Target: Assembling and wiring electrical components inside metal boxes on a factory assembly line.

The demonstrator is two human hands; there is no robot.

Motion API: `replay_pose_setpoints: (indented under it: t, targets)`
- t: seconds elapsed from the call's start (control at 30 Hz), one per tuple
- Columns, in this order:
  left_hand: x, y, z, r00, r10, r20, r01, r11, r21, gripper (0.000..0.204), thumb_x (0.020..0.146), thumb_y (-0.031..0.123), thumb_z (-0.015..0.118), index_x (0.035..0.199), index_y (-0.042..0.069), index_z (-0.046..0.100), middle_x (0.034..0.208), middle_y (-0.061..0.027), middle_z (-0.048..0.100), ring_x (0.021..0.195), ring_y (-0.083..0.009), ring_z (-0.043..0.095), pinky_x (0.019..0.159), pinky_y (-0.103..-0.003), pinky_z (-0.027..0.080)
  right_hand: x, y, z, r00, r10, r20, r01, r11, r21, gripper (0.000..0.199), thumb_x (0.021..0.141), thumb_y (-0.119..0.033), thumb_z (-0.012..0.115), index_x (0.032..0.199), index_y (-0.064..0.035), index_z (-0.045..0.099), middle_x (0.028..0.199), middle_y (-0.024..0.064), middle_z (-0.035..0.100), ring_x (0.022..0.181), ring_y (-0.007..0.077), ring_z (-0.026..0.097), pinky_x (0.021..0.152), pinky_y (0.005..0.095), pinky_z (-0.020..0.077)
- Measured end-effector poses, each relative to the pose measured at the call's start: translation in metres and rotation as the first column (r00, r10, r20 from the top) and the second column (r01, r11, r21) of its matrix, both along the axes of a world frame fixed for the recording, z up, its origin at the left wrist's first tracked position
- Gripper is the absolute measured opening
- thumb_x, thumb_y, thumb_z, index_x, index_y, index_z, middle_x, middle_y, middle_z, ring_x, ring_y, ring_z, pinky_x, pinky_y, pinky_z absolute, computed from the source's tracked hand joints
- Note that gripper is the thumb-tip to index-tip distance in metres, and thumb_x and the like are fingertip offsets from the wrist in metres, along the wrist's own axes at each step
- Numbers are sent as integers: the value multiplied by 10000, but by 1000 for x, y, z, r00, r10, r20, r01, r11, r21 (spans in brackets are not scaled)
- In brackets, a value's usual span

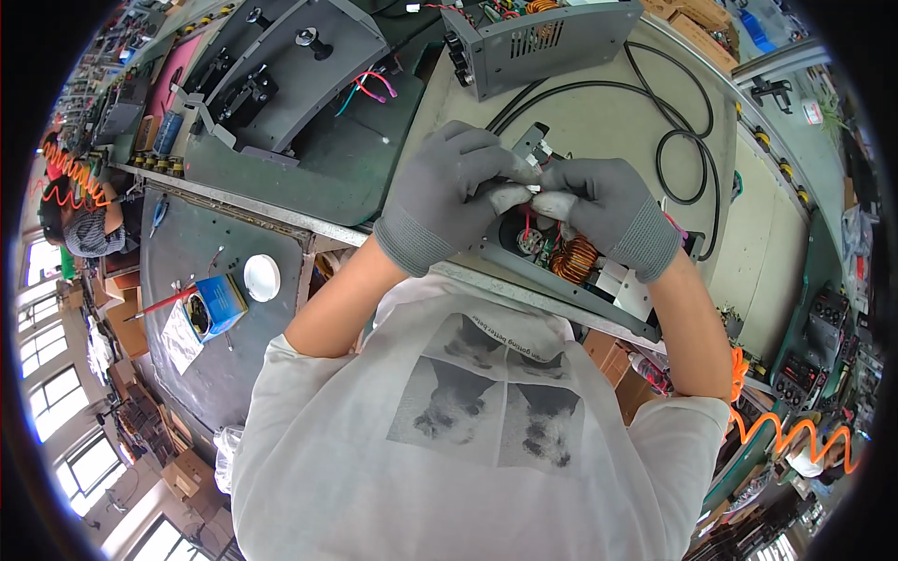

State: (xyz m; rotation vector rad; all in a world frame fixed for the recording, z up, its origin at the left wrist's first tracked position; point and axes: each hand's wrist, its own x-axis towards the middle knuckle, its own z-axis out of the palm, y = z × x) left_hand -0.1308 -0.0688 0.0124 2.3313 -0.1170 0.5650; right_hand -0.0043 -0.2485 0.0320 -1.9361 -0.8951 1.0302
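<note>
Benchtop | left hand, right hand: pinching one white piece | one chassis beneath

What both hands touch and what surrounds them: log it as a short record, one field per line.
Left hand: gray glove, fingertips at a small white piece; grip unclear
Right hand: gray glove, fingertips close to the left's
Below hands: open gray chassis, copper coil
Beyond: gray vented case, black cable
Left table: blue carton

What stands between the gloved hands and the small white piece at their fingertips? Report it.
Nothing visible: the left hand and the right hand both reach right up to the small white piece.
</note>
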Motion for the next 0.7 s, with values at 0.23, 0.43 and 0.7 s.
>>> replay_pose_setpoints:
  t: [0.23, 0.43, 0.7]
  targets:
    - [-5, -6, -5, 986, 122, -112, -123, 992, -5, 121, 722, 110, 784, 820, 76, 721, 799, -59, 665, 815, -248, 614, 706, -355, 487, -20, 0, -12, 811, -74, 580, -68, 974, 218, 108, 787, -103, 666, 887, -68, 683, 742, 130, 662, 689, 321, 649, 607, 396, 509]
    - [-7, -14, -10, 932, 239, -273, -273, 958, -93, 512, 711, 119, 796, 1187, 78, 614, 1025, -97, 625, 906, -254, 633, 806, -371, 517, -24, 2, -14, 722, -47, 690, -79, 986, 149, 81, 824, -162, 666, 846, -83, 664, 719, 122, 650, 688, 335, 644, 609, 426, 507]
    - [-6, -18, -27, 928, 78, -364, -150, 973, -174, 789, 703, 131, 737, 1420, 95, 409, 1229, -218, 481, 1169, -395, 480, 1002, -463, 437, -20, 8, -26, 820, 20, 573, -74, 995, 71, 126, 849, -181, 643, 852, -58, 670, 724, 150, 658, 683, 350, 650, 621, 448, 511]
